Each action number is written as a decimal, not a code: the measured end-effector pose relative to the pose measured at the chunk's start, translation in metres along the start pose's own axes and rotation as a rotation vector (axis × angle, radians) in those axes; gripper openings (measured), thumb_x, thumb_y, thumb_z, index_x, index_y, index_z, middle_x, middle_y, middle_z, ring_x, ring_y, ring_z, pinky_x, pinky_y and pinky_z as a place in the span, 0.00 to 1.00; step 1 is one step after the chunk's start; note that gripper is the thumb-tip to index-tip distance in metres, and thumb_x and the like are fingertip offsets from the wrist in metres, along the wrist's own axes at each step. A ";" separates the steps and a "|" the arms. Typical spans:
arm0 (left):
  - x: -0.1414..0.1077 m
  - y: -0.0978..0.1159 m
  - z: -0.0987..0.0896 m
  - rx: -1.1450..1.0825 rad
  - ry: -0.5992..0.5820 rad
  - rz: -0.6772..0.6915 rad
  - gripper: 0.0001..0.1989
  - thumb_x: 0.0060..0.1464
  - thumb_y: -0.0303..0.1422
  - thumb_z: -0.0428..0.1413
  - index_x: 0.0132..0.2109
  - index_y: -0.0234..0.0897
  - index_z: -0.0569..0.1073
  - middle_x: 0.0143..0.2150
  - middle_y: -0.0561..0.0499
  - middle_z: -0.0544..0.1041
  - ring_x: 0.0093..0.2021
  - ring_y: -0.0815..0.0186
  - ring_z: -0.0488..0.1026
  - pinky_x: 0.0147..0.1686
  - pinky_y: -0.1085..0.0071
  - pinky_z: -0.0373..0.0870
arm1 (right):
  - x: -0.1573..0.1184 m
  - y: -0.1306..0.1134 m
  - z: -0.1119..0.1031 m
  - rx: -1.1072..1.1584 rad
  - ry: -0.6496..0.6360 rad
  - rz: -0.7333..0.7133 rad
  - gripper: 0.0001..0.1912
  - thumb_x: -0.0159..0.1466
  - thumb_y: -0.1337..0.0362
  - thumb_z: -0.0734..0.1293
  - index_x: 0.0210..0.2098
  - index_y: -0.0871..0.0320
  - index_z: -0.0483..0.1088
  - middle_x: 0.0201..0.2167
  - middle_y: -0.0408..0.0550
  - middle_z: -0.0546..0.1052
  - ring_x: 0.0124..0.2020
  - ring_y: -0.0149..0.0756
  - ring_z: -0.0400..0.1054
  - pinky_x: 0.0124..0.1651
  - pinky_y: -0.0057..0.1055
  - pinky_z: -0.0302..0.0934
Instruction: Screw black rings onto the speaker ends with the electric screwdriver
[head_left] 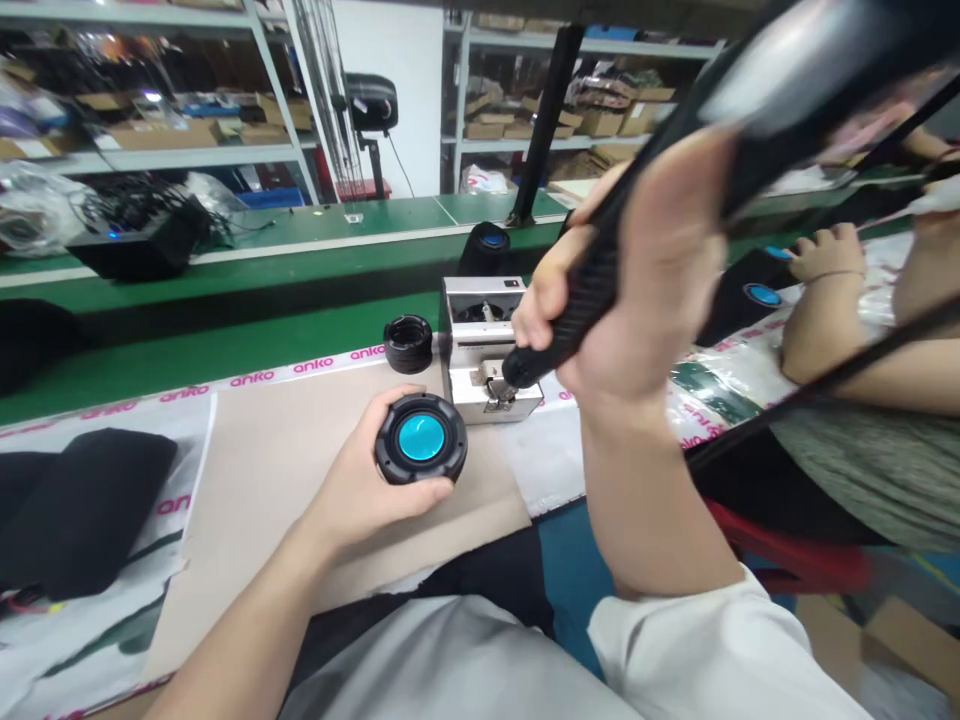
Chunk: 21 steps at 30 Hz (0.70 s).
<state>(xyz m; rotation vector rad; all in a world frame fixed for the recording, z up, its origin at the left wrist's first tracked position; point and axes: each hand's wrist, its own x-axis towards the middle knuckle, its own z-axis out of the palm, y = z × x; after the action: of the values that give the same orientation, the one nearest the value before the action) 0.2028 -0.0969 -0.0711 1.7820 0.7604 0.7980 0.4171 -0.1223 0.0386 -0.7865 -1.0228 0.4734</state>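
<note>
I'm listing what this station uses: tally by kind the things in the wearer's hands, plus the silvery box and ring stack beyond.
Round part with blue centre, in the left hand: 1
Black handheld tool, in the right hand: 1
Silvery box: 1
Stack of black rings: 1
Total: 4

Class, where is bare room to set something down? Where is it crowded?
Bare: the tan cardboard between the black cloth-like piece and the left hand; the green tabletop left of the ribbed black ring stack. Crowded: around the boxy silver metal machine, near the right hand and its black cylindrical screwdriver.
</note>
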 end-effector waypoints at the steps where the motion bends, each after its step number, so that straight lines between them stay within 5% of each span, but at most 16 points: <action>1: 0.000 0.000 0.000 0.000 0.001 -0.004 0.41 0.44 0.40 0.75 0.63 0.40 0.69 0.60 0.40 0.80 0.59 0.45 0.81 0.57 0.56 0.78 | 0.000 0.013 -0.005 0.026 0.024 -0.043 0.25 0.60 0.39 0.79 0.36 0.49 0.68 0.18 0.35 0.66 0.14 0.30 0.59 0.14 0.32 0.52; 5: 0.001 0.000 0.000 -0.007 0.011 -0.013 0.41 0.44 0.41 0.75 0.63 0.39 0.69 0.61 0.39 0.80 0.60 0.45 0.80 0.61 0.53 0.76 | -0.005 0.057 -0.019 -0.008 0.051 0.018 0.25 0.65 0.42 0.77 0.34 0.52 0.66 0.18 0.36 0.69 0.13 0.30 0.60 0.14 0.30 0.51; 9: 0.001 0.000 0.000 -0.014 0.008 -0.006 0.42 0.43 0.41 0.75 0.63 0.39 0.69 0.61 0.39 0.79 0.61 0.44 0.80 0.61 0.52 0.76 | -0.007 0.070 -0.024 -0.016 0.015 0.038 0.27 0.63 0.40 0.78 0.33 0.53 0.64 0.17 0.35 0.69 0.12 0.30 0.61 0.15 0.27 0.53; 16: 0.000 -0.002 0.000 -0.025 0.006 -0.003 0.42 0.44 0.40 0.75 0.64 0.40 0.69 0.62 0.39 0.79 0.61 0.45 0.79 0.60 0.54 0.77 | -0.009 0.059 -0.026 0.018 -0.069 0.249 0.29 0.61 0.39 0.79 0.34 0.53 0.64 0.16 0.35 0.69 0.12 0.31 0.61 0.13 0.27 0.55; 21: 0.000 -0.004 0.000 -0.040 -0.004 0.000 0.43 0.44 0.41 0.76 0.64 0.40 0.69 0.61 0.40 0.80 0.61 0.45 0.80 0.58 0.55 0.78 | 0.002 0.025 0.002 -0.015 -0.049 0.286 0.33 0.59 0.30 0.74 0.33 0.54 0.67 0.16 0.33 0.67 0.16 0.29 0.68 0.17 0.22 0.58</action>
<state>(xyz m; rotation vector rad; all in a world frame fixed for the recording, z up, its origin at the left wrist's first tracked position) 0.2022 -0.0959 -0.0754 1.7473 0.7366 0.8043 0.4161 -0.1043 0.0215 -0.9442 -0.9639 0.7331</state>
